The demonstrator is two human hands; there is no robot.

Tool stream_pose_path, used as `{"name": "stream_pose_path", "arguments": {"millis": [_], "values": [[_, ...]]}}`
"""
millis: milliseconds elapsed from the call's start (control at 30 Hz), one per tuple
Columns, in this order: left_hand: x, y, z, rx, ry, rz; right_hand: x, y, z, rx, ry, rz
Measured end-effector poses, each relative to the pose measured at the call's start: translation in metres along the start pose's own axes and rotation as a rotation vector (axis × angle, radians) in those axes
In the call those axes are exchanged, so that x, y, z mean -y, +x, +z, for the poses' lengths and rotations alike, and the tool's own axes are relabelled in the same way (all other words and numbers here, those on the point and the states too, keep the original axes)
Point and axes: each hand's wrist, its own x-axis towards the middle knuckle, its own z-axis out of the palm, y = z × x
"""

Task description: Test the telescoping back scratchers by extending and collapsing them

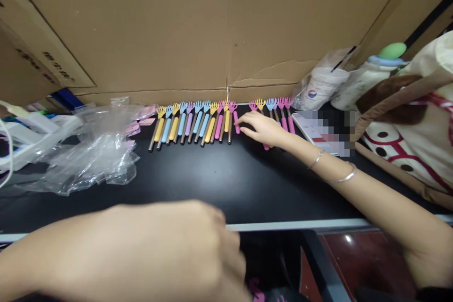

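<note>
A row of small back scratchers [180, 125] with yellow, blue, purple and pink claw heads and handles lies side by side along the back of the black table. At the right end of this row, the fingertips of my right hand [260, 127] are beside a pink back scratcher [236, 121], thumb and forefinger apart; whether they touch it I cannot tell. A second group of back scratchers [290, 120], mostly pink, lies partly hidden behind that hand. Large and blurred in front of the table edge is my left hand [170, 250], its fingers bent downward and mostly hidden.
Clear plastic bags [102, 155] lie in a heap at left beside white plastic pieces [31, 134]. At right are a phone [313, 130], a white cup [320, 87] in a bag, a bottle [368, 80] and a cloth bag [403, 137]. Cardboard [159, 23] stands behind.
</note>
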Motion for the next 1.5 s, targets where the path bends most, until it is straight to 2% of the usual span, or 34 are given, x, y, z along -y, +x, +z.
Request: {"name": "stream_pose_path", "arguments": {"millis": [33, 67, 133, 233, 333, 433, 567, 767, 933, 1067, 1300, 1400, 1500], "values": [[0.021, 0.012, -0.007, 0.054, -0.083, 0.077, -0.003, 0.004, 0.002, 0.005, -0.026, 0.004], [0.043, 0.023, -0.011, 0.076, -0.124, 0.014, -0.006, 0.008, 0.004, 0.01, -0.05, 0.01], [0.085, 0.042, -0.008, -0.027, -0.003, -0.205, -0.011, 0.014, 0.008, 0.014, -0.092, 0.024], [0.134, 0.057, 0.02, -0.117, 0.206, -0.346, -0.016, 0.017, 0.014, 0.021, -0.146, 0.038], [0.159, 0.059, 0.049, -0.101, 0.268, -0.415, -0.018, 0.015, 0.02, 0.037, -0.175, 0.026], [0.168, 0.056, 0.06, -0.074, 0.283, -0.459, -0.018, 0.012, 0.02, 0.035, -0.184, -0.005], [0.168, 0.054, 0.061, -0.076, 0.26, -0.434, -0.017, 0.009, 0.011, 0.037, -0.223, -0.012], [0.16, 0.053, 0.063, -0.12, 0.265, -0.307, -0.012, -0.004, -0.001, 0.066, -0.291, -0.001], [0.135, 0.051, 0.061, -0.159, 0.231, -0.251, 0.004, -0.03, -0.007, 0.063, -0.335, -0.055], [0.111, 0.05, 0.061, -0.182, 0.194, -0.183, 0.026, -0.053, -0.011, 0.012, -0.382, -0.098], [0.07, 0.05, 0.067, -0.318, 0.192, -0.049, 0.055, -0.082, -0.013, -0.023, -0.419, -0.122], [0.06, 0.052, 0.068, -0.335, 0.199, -0.002, 0.061, -0.091, -0.015, -0.012, -0.388, -0.131], [0.063, 0.055, 0.07, -0.341, 0.22, -0.012, 0.063, -0.097, -0.016, -0.002, -0.385, -0.127]]}}
